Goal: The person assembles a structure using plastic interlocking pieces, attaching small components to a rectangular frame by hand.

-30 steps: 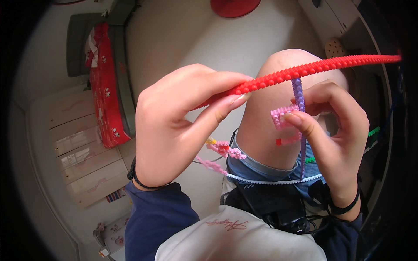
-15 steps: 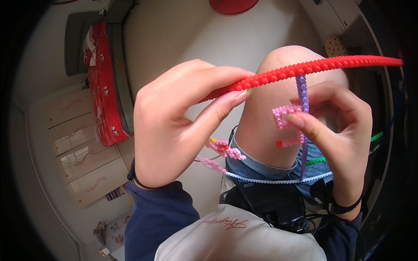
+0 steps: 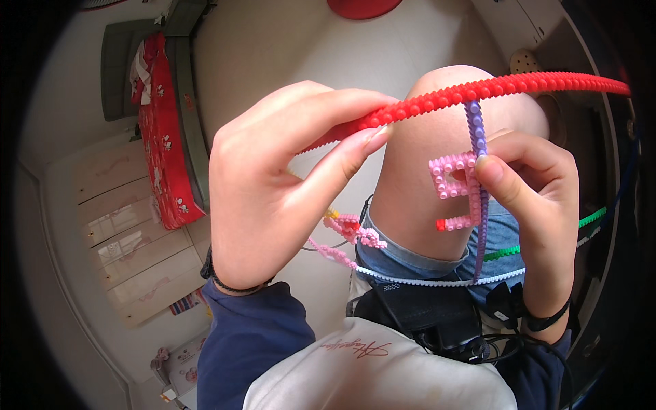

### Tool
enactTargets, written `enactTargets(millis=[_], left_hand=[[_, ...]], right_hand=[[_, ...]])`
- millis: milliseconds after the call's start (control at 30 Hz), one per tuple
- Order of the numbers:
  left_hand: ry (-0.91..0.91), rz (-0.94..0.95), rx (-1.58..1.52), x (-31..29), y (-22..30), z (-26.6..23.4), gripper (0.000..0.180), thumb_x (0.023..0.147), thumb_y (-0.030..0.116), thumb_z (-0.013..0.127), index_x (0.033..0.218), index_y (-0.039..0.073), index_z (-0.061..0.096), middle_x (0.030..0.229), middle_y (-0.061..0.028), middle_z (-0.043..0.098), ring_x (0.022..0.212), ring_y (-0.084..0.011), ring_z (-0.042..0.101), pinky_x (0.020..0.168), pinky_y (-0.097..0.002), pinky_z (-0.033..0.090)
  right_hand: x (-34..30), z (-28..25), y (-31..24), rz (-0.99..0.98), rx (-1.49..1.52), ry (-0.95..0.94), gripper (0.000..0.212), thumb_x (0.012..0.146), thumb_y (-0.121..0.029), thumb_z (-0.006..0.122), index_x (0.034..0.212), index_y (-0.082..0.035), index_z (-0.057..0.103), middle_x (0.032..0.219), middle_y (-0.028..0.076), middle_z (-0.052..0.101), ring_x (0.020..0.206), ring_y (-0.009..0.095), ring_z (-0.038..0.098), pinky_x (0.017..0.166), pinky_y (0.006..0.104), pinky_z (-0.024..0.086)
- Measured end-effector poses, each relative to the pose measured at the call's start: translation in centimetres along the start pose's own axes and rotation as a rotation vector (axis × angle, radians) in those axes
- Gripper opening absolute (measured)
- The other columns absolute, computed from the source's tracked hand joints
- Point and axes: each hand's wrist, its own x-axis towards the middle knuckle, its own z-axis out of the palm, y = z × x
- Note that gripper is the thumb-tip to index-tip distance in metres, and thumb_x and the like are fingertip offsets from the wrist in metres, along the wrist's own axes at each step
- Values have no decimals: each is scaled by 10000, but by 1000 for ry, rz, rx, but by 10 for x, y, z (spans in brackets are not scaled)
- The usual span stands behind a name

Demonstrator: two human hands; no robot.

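Note:
A long red studded building-block strip arches from my left hand to the far right. My left hand pinches its left part between thumb and fingers. From the red strip a purple studded strip hangs down to a thin white strip. My right hand grips the purple strip, its thumb beside a pink studded piece. That piece forms a square loop with a lower arm ending in a red block. Pink block shapes with red and yellow bits hang below my left hand.
My bare knee and denim shorts lie beneath the strips. A green strip runs behind my right wrist. A black device with cables rests at my lap. Further off are a red-covered bed and a red round object.
My right thumb has moved off the pink loop onto the purple strip, so the loop's opening now shows. The red strip and my left hand have risen slightly.

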Motion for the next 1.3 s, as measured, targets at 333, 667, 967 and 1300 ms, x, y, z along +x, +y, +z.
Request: enactTargets(millis=[333,667,967,1300], left_hand=[[-8,35,26,1,0,4,186,780,-37,641,964,-52,660,825,-96,634,744,-142,599,679,-224,437],[17,-30,10,0,0,5,209,762,-35,652,970,-49,663,849,-94,641,781,-139,596,712,-227,443],[32,-17,7,1,2,7,229,765,-37,657,994,-42,664,885,-96,650,816,-141,606,737,-227,452],[93,54,-18,4,-6,14,211,754,24,664,965,18,677,860,-120,662,787,-224,649,729,-301,496]], right_hand=[[1,-4,1,-12,-15,22,203,825,-198,681,782,-2,650,744,39,635,686,88,575,648,203,421],[-5,1,11,34,59,-1,164,806,-137,698,869,8,656,795,48,654,713,97,603,674,217,475],[-6,2,20,-82,153,18,127,837,-12,667,934,67,648,880,110,673,781,138,641,638,268,584],[1,0,19,-43,189,12,183,885,-127,648,963,38,660,910,92,680,829,132,647,642,255,556]])
